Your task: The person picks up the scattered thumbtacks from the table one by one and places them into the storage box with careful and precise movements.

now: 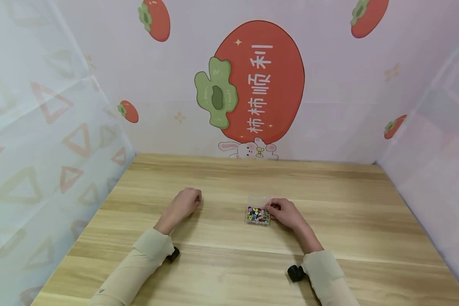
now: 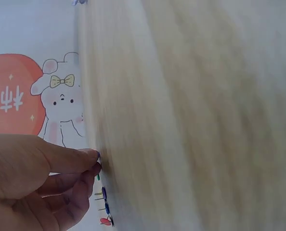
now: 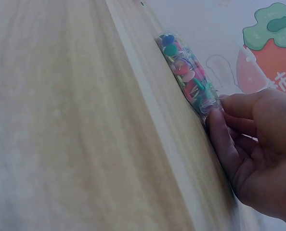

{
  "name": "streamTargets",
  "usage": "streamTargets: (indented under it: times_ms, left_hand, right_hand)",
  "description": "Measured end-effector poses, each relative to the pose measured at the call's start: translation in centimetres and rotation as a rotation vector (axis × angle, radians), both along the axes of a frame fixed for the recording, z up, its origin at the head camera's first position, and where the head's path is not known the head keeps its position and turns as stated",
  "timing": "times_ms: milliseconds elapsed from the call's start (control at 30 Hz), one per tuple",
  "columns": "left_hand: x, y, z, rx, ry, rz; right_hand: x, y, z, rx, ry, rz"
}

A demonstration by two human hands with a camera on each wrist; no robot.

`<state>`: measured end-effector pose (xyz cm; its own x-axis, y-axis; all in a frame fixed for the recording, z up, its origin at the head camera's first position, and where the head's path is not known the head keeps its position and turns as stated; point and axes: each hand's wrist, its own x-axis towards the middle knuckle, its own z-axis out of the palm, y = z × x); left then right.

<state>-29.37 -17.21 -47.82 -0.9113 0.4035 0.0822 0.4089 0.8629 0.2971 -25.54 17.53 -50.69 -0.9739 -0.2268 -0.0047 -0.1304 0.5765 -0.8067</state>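
Observation:
My left hand (image 1: 184,203) is on the left part of the table, thumb and forefinger pinching a small purple thumbtack (image 2: 98,154) close to the wood. Past those fingertips in the left wrist view, several loose thumbtacks (image 2: 104,193) in blue, green and red stand with their points showing; in the head view the hand hides them. A clear plastic box (image 1: 258,216) full of coloured thumbtacks sits on the table with its transparent lid raised at the back. At its right side my right hand (image 1: 287,212) grips the box edge between thumb and fingers.
The wood-grain table (image 1: 229,263) meets a back wall (image 1: 329,127) printed with persimmons and a rabbit. Patterned sheets close off the left and right sides. A black wrist camera (image 1: 295,273) hangs at the right sleeve, another at the left.

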Motion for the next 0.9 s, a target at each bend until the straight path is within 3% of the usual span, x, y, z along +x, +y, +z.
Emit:
streamTargets:
  times_ms: [267, 533, 667, 900]
  left_hand:
    - [0.3, 1.0, 1.0, 0.059, 0.060, -0.036]
    - [1.9, 4.5, 2.0, 0.131, 0.085, -0.093]
    - [2.7, 6.9, 2.4, 0.197, 0.034, -0.109]
    - [4.0, 11.2, 2.0, 0.274, -0.022, -0.172]
  right_hand:
    - [-0.3, 0.0, 0.7, 0.007, 0.009, 0.007]
    - [-0.2, 0.2, 0.3, 0.006, 0.017, 0.016]
    - [-0.2, 0.0, 0.2, 0.011, 0.019, 0.010]
    - [0.2, -0.2, -0.4, -0.006, -0.005, 0.017]
